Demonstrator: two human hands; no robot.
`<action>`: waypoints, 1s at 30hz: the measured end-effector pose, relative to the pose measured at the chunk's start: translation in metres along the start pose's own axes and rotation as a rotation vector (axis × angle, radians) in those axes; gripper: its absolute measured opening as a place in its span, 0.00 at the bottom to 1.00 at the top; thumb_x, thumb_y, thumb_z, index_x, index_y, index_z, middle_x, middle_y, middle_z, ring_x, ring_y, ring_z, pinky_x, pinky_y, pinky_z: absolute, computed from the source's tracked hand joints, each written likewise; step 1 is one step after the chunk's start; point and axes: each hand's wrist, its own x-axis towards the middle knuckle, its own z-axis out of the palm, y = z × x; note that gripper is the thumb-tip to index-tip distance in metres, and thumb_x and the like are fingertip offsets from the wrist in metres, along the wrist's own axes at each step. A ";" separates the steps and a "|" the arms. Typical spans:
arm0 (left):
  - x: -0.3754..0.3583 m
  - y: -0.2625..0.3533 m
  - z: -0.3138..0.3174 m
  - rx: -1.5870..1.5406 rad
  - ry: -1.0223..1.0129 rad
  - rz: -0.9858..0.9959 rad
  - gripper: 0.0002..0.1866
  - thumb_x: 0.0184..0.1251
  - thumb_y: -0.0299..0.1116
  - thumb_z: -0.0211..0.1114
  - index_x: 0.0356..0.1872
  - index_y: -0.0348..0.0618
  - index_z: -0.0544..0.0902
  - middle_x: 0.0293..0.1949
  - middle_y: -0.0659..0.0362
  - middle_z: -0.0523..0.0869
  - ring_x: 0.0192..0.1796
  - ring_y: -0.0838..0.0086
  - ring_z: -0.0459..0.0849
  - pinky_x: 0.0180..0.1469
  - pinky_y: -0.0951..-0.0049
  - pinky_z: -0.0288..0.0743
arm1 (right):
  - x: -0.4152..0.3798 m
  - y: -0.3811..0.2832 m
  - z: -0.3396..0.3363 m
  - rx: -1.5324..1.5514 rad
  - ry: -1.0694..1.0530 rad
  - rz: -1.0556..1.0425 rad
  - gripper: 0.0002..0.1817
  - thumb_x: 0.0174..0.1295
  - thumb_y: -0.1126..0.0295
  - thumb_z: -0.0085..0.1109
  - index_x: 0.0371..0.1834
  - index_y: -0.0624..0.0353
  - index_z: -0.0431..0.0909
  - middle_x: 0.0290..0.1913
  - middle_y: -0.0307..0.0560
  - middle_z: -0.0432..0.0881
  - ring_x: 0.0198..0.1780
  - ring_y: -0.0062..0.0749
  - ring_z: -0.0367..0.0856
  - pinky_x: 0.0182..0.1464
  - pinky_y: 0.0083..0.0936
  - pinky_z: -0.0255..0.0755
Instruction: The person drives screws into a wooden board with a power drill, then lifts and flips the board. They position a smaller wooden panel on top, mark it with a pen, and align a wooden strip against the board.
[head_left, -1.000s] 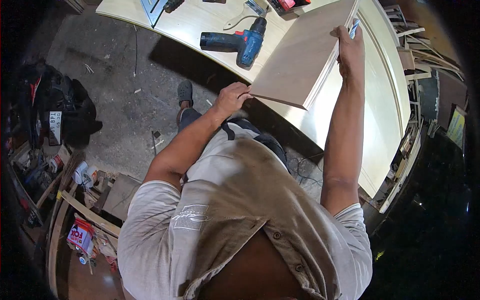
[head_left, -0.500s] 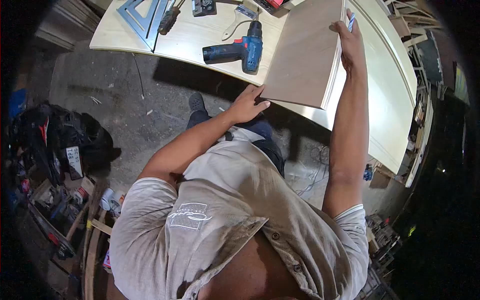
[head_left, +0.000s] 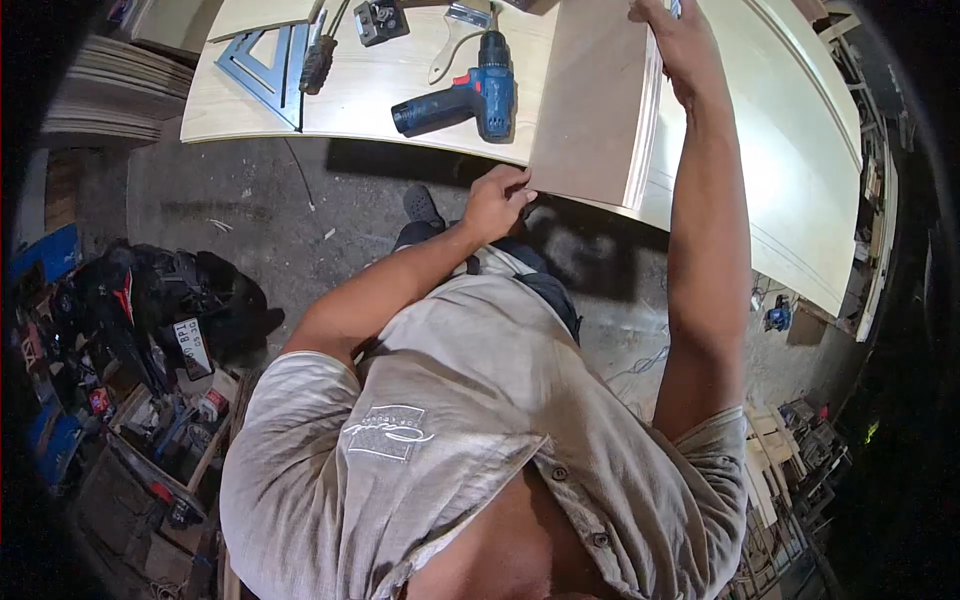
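A flat brown wooden panel (head_left: 588,110) rests on a pale wooden sheet, its near edge by the sheet's front edge. My left hand (head_left: 497,203) is closed at the panel's near left corner, fingertips and thumb on that corner. On the far right side of the panel is my right hand (head_left: 688,50), its thumb reaching over the panel's edge. A slim blue-and-white pen (head_left: 676,8) sticks up between its fingers, partly cut off by the top of the view. Left of the panel lies a blue cordless drill (head_left: 493,98).
A paintbrush (head_left: 455,38), a screwdriver (head_left: 318,62), a blue speed square (head_left: 268,75) and a small black device (head_left: 381,20) lie on the pale sheet (head_left: 235,120). Stacked boards (head_left: 105,90) stand at left. A license plate (head_left: 193,348) and clutter are on the floor.
The view has shifted, so the bench appears higher. The panel looks narrower and turned slightly. My left hand stays at its corner, and my right hand stays along its right edge with the pen.
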 end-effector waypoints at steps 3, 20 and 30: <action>-0.001 -0.004 0.003 -0.078 -0.006 -0.025 0.17 0.58 0.29 0.71 0.49 0.35 0.84 0.42 0.49 0.85 0.42 0.61 0.85 0.47 0.68 0.77 | 0.009 0.011 0.002 0.028 0.035 -0.150 0.40 0.57 0.64 0.56 0.76 0.57 0.59 0.33 0.50 0.83 0.33 0.32 0.78 0.39 0.28 0.73; -0.001 0.000 0.011 -0.014 0.055 -0.051 0.24 0.51 0.32 0.77 0.50 0.35 0.83 0.34 0.52 0.83 0.35 0.67 0.83 0.40 0.69 0.78 | 0.007 0.008 0.002 0.035 0.035 -0.159 0.39 0.57 0.65 0.57 0.75 0.57 0.61 0.31 0.46 0.82 0.31 0.28 0.76 0.36 0.26 0.71; -0.002 -0.003 0.015 0.006 0.088 0.032 0.22 0.51 0.31 0.75 0.48 0.36 0.82 0.35 0.52 0.82 0.35 0.65 0.83 0.40 0.68 0.79 | -0.003 0.001 0.000 0.057 0.043 -0.209 0.39 0.57 0.65 0.57 0.75 0.60 0.61 0.34 0.50 0.83 0.38 0.34 0.81 0.49 0.28 0.73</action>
